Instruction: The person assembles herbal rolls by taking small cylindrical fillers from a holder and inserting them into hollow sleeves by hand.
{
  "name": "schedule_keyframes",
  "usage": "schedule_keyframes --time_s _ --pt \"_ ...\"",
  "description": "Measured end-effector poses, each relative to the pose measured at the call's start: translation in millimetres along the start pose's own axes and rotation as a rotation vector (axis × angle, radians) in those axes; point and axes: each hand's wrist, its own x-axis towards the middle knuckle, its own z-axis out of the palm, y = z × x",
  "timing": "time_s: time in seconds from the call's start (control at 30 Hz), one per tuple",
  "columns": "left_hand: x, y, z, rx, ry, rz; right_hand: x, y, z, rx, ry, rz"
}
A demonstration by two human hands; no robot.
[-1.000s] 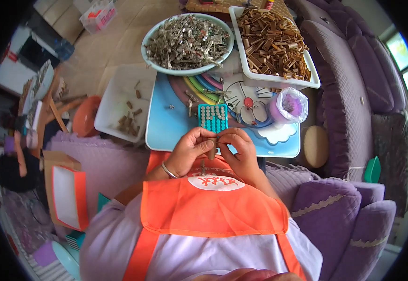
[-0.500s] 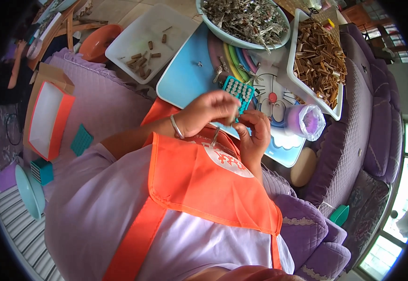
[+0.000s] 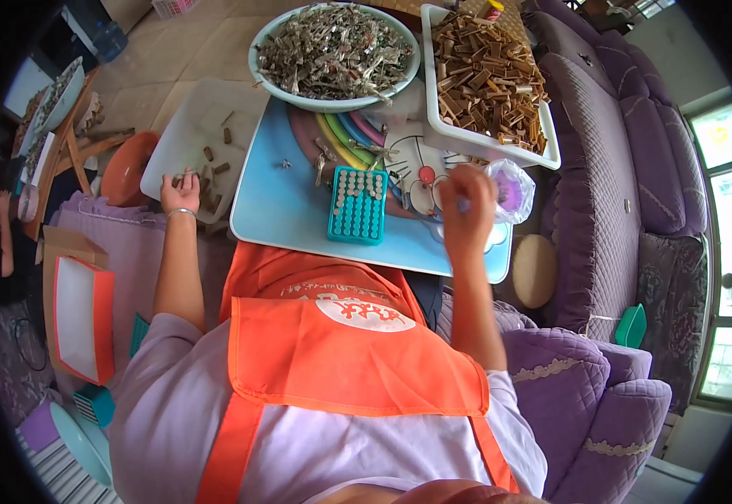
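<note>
My left hand (image 3: 183,193) reaches over the near edge of the white plastic bin (image 3: 160,151), palm up with fingers apart. Small brown cylinders (image 3: 208,171) lie in the bin, a few right by the fingertips. Above the right part of the low table, my right hand (image 3: 468,200) is raised with curled fingers. Motion blurs it, and what it pinches is hidden. Just right of it stands a purple cup lined with a clear bag (image 3: 513,191). Between my hands, a teal rack (image 3: 357,210) of small holes sits on the table, its far rows filled with pale round pieces.
The blue cartoon-print table (image 3: 269,202) carries a basin of shiny foil-like scraps (image 3: 332,55) and a white tray of brown pieces (image 3: 488,80). An orange basin (image 3: 128,172) and an orange-white box (image 3: 80,315) are at left. A purple sofa (image 3: 588,168) lines the right side.
My hands, together above my lap before, have parted. The left went out to the bin and the right to the table's right side. The view has shifted, so the rack now shows fully.
</note>
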Motion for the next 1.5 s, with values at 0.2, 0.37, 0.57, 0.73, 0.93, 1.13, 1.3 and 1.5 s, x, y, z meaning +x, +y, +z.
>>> schedule_keyframes --time_s 0.2,0.37,0.57,0.73,0.93,1.13,1.3,1.5 --pt "-4.3 -3.5 -11.6 0.099 -0.112 0.213 65.6 -118.6 -47.7 0.367 -0.369 -0.522" --pt "-77.7 -42.3 43.1 0.525 -0.353 0.411 53.6 -130.5 -62.6 0.195 -0.328 -0.506" --pt "-153.6 -105.1 64.6 0.74 -0.527 0.562 50.9 -135.6 -55.6 -0.022 -0.314 -0.588" --pt "-161.2 -132.8 43.8 0.804 -0.629 0.57 69.2 -93.7 -9.6 0.204 -0.01 -0.64" --pt "-162.0 -129.5 39.8 0.846 -0.666 0.555 152.8 86.0 11.8 -0.416 0.112 -0.13" --pt "-160.7 -133.1 43.0 0.861 -0.677 0.561 205.4 139.9 2.9 -0.775 -0.075 0.032" --pt "-159.9 -130.8 38.9 0.907 -0.687 0.51 214.9 148.0 2.2 -0.85 -0.177 0.044" --pt "-179.7 -131.6 59.0 0.778 -0.631 0.382 205.4 130.2 -11.6 -0.816 -0.018 0.122"
